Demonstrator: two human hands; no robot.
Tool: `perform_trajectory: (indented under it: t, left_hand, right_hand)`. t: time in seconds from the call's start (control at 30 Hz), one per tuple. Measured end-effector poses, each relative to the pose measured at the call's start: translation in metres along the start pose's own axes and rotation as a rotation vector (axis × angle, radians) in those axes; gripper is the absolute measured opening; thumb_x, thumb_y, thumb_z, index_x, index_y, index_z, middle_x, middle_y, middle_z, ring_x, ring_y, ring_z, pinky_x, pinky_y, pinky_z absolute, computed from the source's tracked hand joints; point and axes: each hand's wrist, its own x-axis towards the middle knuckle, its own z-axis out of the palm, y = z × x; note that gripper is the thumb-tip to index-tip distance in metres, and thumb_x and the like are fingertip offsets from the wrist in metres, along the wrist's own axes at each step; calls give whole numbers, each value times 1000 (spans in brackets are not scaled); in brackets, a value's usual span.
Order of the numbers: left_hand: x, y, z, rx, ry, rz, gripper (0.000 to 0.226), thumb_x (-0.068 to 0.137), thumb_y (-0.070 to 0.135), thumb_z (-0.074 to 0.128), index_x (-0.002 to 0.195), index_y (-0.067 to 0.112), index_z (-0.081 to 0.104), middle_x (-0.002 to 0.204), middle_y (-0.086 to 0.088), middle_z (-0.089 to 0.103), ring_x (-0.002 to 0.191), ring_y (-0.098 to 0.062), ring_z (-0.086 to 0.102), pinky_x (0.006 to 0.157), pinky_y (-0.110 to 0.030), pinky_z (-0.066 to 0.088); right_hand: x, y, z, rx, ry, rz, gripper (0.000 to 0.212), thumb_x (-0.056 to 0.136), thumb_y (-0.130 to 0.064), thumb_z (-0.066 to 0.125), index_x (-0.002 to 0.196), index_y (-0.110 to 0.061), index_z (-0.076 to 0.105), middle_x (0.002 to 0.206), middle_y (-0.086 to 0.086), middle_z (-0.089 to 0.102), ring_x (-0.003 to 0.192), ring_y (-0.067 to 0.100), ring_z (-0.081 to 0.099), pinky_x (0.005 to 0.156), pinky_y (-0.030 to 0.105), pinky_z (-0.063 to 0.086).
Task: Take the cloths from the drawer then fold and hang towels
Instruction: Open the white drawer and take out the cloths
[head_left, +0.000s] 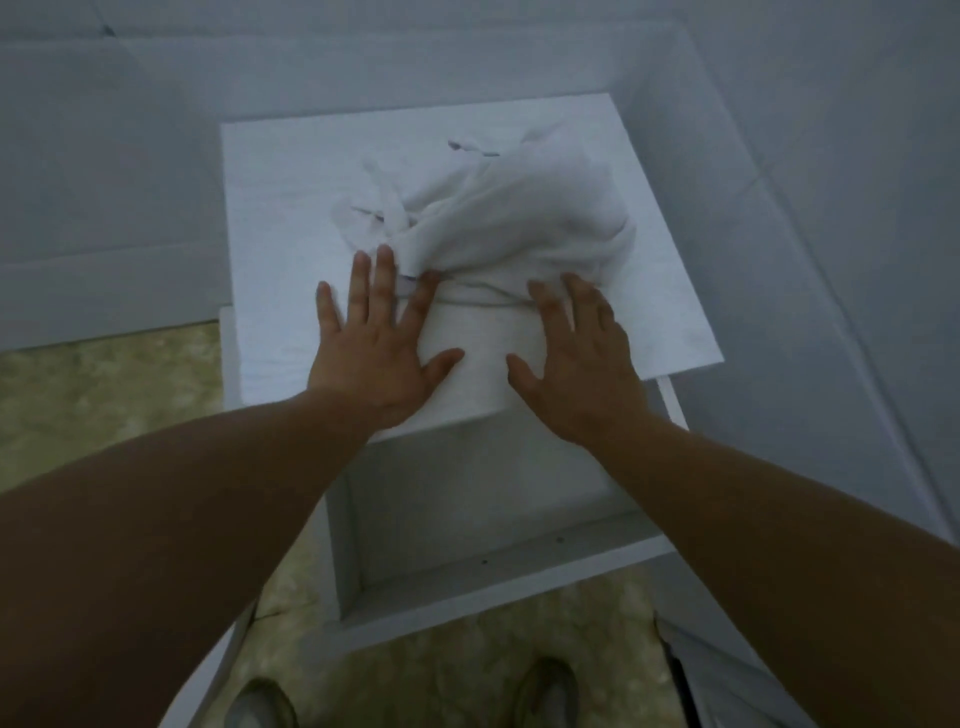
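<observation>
Currently both hands lie flat, palms down, on top of a white cabinet (291, 218) that stands in a corner of pale walls. Cabinet top taken as reference for all positions below.

Left hand (376, 353): fingers spread wide, nothing gripped. Its palm rests near the front edge of the cabinet top; thumb and forefinger side lie on a flat folded white towel (475, 358); the outer fingers lie on bare cabinet top.

Right hand (579, 358): also splayed open, gripping nothing, pressed on the right part of the same folded towel, wrist past the cabinet's front edge.

Folded towel: sits at the front middle of the cabinet top, between the two hands, its near edge flush with or slightly over the front edge. A thin dark line crosses it near the fingertips; cannot tell whether it is a stripe or a hem.

Bunched white cloths (498, 218): a loose crumpled heap at the centre and right rear of the cabinet top, just behind the folded towel and touching it. Small dark marks show at the heap's rear and left edges.

Drawer (467, 587): pulled out below the cabinet's front edge, interior visible with no cloth seen in it.

Floor: mottled beige. Two shoes (545, 691) visible at the lower frame edge, in front of the drawer.
</observation>
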Motion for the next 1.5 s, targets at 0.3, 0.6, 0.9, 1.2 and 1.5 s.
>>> perform_trajectory:
  t: [0.3,0.6,0.9,1.2,1.5]
  left_hand:
    - [-1,-7,7,-47,-50,-31,83,85,82,4,151,39,-21,163,-11,-22,151,-33,-14,117,-64,-1]
    - [-5,-14,8,-1,-38,16,83,85,81,1,153,37,-17,163,-12,-20,151,-33,-13,117,-65,1]
    - [-12,-18,8,-9,-37,46,82,85,82,-1,153,38,-15,163,-11,-19,151,-32,-14,118,-62,0]
    - [-11,-17,9,-8,-37,48,81,86,80,2,153,38,-13,164,-10,-17,151,-32,-13,118,-63,0]
    - [-10,-19,12,-19,-15,51,81,86,81,1,153,38,-14,165,-8,-15,151,-31,-12,118,-62,1]
  right_hand:
    - [-93,-14,26,-148,-295,-352,86,86,-74,40,155,-26,23,163,13,22,152,32,12,119,63,11]
    - [-130,-23,39,-219,-454,-370,106,74,-89,37,158,-35,2,167,12,-3,153,32,-11,118,64,-7]
    - [-138,-26,52,-275,-488,-436,109,72,-87,42,157,-35,0,166,12,-2,153,32,-12,118,65,-4]
    - [-122,-27,47,-363,-379,-493,119,64,-93,43,158,-34,-1,165,16,-1,152,38,-7,117,67,-5]
    - [-95,-31,46,-355,-248,-382,122,63,-94,44,158,-31,-1,166,18,-6,152,38,-10,118,66,0]
